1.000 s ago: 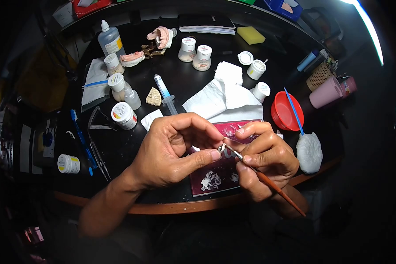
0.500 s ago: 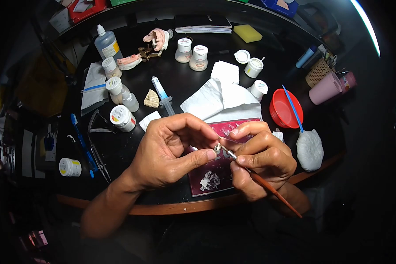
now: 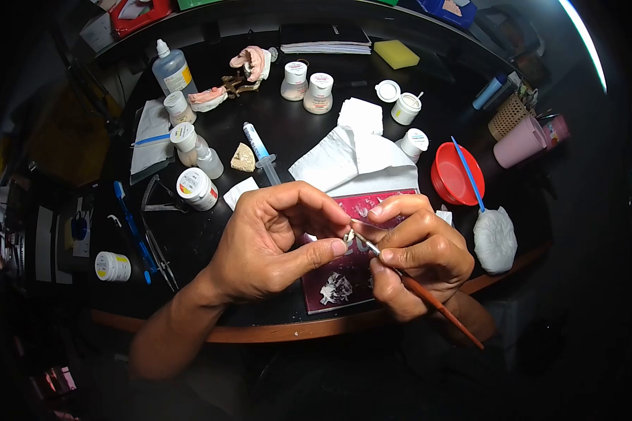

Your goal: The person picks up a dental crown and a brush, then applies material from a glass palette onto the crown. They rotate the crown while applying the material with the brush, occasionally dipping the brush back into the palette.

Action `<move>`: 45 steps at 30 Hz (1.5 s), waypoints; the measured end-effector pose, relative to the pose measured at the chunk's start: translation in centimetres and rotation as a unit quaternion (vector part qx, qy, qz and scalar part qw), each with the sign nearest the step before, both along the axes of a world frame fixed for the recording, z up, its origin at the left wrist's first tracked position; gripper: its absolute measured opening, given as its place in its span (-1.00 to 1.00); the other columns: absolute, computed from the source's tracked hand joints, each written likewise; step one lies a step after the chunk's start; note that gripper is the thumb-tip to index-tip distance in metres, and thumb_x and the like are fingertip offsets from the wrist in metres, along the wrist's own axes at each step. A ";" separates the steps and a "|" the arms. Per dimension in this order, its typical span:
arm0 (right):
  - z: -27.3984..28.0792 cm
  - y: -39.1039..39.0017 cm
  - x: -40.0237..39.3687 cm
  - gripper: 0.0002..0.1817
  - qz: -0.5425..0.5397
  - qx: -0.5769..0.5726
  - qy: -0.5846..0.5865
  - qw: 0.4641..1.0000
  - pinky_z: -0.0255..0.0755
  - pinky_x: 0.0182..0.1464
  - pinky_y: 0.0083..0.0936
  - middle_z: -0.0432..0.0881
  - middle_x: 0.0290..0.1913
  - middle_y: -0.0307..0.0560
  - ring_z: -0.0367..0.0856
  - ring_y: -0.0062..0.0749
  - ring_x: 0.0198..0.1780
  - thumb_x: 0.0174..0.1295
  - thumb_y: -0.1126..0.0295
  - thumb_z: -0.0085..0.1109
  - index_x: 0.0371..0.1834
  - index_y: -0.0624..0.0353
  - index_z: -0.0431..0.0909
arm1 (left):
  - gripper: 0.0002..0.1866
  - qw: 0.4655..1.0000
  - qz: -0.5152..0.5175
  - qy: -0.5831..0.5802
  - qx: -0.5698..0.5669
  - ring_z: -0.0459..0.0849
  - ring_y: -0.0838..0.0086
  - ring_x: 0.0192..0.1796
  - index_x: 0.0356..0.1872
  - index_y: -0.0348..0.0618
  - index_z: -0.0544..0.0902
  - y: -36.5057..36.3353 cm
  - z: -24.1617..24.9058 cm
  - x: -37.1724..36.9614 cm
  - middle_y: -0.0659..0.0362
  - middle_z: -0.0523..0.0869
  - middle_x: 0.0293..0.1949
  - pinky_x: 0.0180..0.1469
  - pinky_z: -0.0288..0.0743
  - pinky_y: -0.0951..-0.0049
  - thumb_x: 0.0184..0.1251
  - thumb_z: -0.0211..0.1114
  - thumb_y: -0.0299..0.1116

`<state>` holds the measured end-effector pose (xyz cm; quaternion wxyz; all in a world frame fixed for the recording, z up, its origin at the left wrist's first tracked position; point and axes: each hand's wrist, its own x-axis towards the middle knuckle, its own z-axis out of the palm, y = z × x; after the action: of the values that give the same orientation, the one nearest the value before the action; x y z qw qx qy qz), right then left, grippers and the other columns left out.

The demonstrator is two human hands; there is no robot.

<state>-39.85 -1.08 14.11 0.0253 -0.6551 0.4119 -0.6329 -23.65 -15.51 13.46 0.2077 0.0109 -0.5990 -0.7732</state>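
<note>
Between the thumb and index finger of my left hand (image 3: 277,242) sits a small whitish dental crown (image 3: 348,238), partly covered by the fingertips. My right hand (image 3: 421,256) grips a fine brush (image 3: 435,303) with a reddish-brown handle and metal ferrule, held like a pen. The brush's tip is right at the crown. Beneath both hands lies a dark red mixing plate (image 3: 314,303) with a patch of white paste (image 3: 336,288) on its near part. White tissue (image 3: 354,158) lies folded over the plate's far end.
A red bowl (image 3: 448,184) with a blue stick and a round white pad (image 3: 495,240) stand right. Leftward are lidded jars (image 3: 196,188), a syringe (image 3: 260,151) and tweezers (image 3: 160,245). Dental models (image 3: 253,64) and powder bottles (image 3: 319,95) stand behind. A wooden edge (image 3: 281,335) borders the table.
</note>
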 end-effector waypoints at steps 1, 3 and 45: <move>0.0 0.0 0.0 -0.76 0.000 0.000 0.000 1.000 0.79 -0.04 -0.26 0.60 -0.40 -0.02 0.75 0.05 0.02 -0.13 0.81 0.23 -0.39 0.31 0.58 | -0.69 1.000 0.000 0.000 0.001 0.74 0.51 0.03 0.00 -0.38 0.62 0.0 0.0 0.0 0.06 0.73 -0.05 0.15 0.64 0.48 0.26 0.44 -0.72; 0.0 0.0 0.0 -0.77 -0.001 0.001 0.000 1.000 0.78 -0.04 -0.27 0.61 -0.40 -0.03 0.75 0.04 0.01 -0.13 0.81 0.24 -0.39 0.31 0.58 | -0.69 1.000 0.000 -0.002 0.001 0.74 0.51 0.03 0.00 -0.38 0.62 0.0 0.1 0.0 0.06 0.73 -0.05 0.15 0.64 0.48 0.26 0.44 -0.72; 0.4 0.4 0.2 -0.76 0.004 0.013 -0.018 1.000 0.78 -0.06 -0.30 0.61 -0.40 -0.02 0.73 -0.04 -0.02 -0.08 0.81 0.22 -0.35 0.31 0.56 | -0.76 0.998 0.057 -0.027 -0.015 0.80 0.47 -0.07 -0.04 -0.45 0.72 0.3 0.4 0.0 -0.03 0.80 -0.12 -0.02 0.72 0.54 0.27 0.46 -0.70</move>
<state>-39.62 -0.63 14.47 0.0435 -0.6445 0.4169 -0.6394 -23.66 -15.21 13.85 0.2354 0.0630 -0.6147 -0.7502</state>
